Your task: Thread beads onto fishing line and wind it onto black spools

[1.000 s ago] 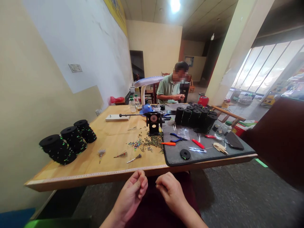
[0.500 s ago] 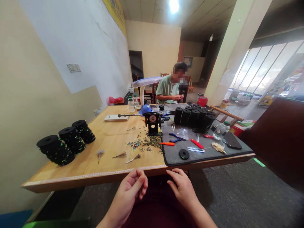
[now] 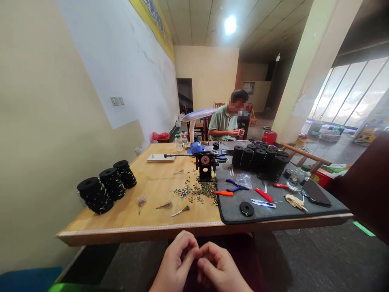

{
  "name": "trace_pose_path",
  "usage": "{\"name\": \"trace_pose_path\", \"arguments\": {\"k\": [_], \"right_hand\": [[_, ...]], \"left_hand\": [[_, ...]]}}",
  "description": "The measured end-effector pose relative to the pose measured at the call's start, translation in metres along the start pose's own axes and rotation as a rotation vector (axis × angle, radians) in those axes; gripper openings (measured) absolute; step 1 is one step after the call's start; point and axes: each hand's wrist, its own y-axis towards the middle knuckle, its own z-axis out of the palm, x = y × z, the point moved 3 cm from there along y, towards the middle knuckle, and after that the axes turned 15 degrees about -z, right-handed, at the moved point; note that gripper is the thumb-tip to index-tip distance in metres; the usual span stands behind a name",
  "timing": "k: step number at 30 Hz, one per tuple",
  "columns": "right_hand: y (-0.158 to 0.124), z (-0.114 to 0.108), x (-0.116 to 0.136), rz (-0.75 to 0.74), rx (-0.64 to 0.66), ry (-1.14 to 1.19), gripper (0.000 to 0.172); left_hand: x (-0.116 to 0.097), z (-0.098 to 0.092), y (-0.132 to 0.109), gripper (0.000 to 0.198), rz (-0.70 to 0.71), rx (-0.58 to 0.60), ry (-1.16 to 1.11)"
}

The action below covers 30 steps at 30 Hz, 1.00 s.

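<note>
Whatever is pinched between the hands is too small to be made out; it could easily be dropped onto the dark lap or floor, since the work is held below the table (image 3: 136,233) edge rather than over it; a slip of the fingertips would be enough. The left hand (image 3: 176,263) and right hand (image 3: 219,271) are brought together, fingers curled and tips touching at the middle; whether anything is clamped cannot be told. The beads (image 3: 197,190) and three tufts (image 3: 165,205) lie on the table, well apart from the fingers.
</note>
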Motion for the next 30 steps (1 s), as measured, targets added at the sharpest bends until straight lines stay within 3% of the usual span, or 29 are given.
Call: {"name": "trace_pose_path", "arguments": {"k": [6,10,14,18,25,30], "right_hand": [[-0.003,-0.003,0.005,-0.057,0.029,-0.238,0.024],[-0.003,-0.007,0.007,0.001,-0.022,-0.081,0.026],[-0.005,-0.018,0.003,0.086,-0.114,0.094,0.035],[-0.008,-0.034,0.003,0.113,-0.258,0.105,0.038],[-0.012,-0.048,-0.003,0.096,-0.405,0.114,0.038],[-0.014,-0.042,-0.012,0.098,-0.419,0.122,0.039]], "left_hand": [[0.005,0.004,-0.001,0.023,-0.052,0.058,-0.030],[0.002,0.001,0.005,0.021,-0.077,0.050,-0.011],[0.002,-0.022,0.033,0.019,0.006,-0.122,0.159],[0.017,-0.039,0.075,0.010,0.044,-0.268,0.557],[0.043,-0.033,0.116,0.025,-0.054,-0.275,0.618],[0.043,-0.030,0.110,0.022,-0.070,-0.226,0.520]]}}
